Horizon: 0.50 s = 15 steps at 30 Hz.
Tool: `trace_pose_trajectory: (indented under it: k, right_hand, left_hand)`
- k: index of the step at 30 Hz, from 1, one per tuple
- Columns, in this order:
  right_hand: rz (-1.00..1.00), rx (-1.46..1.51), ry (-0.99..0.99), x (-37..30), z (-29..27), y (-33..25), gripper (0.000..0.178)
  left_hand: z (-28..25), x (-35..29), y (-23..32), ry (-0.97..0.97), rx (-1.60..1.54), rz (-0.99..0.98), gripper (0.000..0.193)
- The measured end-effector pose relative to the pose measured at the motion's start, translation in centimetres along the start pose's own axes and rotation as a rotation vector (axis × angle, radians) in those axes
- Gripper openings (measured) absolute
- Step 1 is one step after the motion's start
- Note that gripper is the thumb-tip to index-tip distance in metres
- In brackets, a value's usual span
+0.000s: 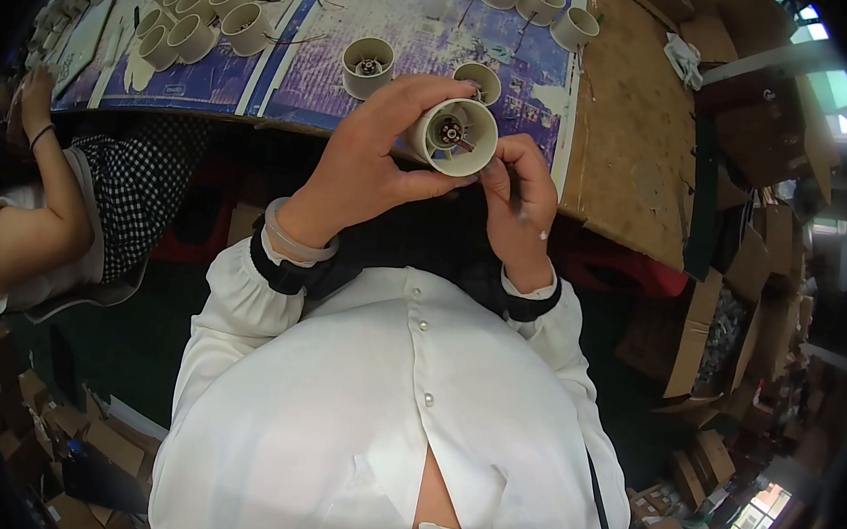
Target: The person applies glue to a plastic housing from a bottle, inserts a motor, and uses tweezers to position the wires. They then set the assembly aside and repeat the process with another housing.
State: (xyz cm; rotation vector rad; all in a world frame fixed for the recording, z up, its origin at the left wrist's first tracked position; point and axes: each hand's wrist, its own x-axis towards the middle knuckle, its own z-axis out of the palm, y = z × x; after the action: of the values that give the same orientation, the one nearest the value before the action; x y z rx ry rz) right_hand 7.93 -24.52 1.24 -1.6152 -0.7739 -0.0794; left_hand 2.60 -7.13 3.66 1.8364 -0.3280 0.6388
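A cream, round cup-shaped housing (477, 141) is tilted toward me above the table's near edge. Inside it sits a small dark motor-like part (451, 132) with a pale centre. My left hand (364, 155) grips the housing from the left, fingers over the top and thumb underneath. Close against its right side, my right hand (525, 198) has its thumb and forefinger pinched together; whatever is between them is too small to make out. Just beyond stand two similar housings, one on the left (367, 83) with a part inside and one partly hidden (489, 83) behind my fingers.
Many more cream housings (190, 39) stand at the table's far left, others (541, 5) at the back right, some with thin wires. Brown cardboard (628, 131) covers the table's right side. Another person's arm (45, 205) is at the left. Open cartons (706, 337) stand at right.
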Motion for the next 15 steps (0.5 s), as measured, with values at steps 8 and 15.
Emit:
trace_pose_trajectory:
  k: [8, 15]
  right_hand:
    - [0.546, 0.515, -0.088, 0.0, -0.7, -0.4, 0.008]
    - [0.111, 0.145, 0.015, -0.5, -0.2, 1.1, 0.007]
  left_hand:
    - [-0.7, 0.2, -0.3, 0.048, 0.014, 0.134, 0.062]
    - [-0.7, 0.1, -0.5, 0.007, -0.239, -0.044, 0.065]
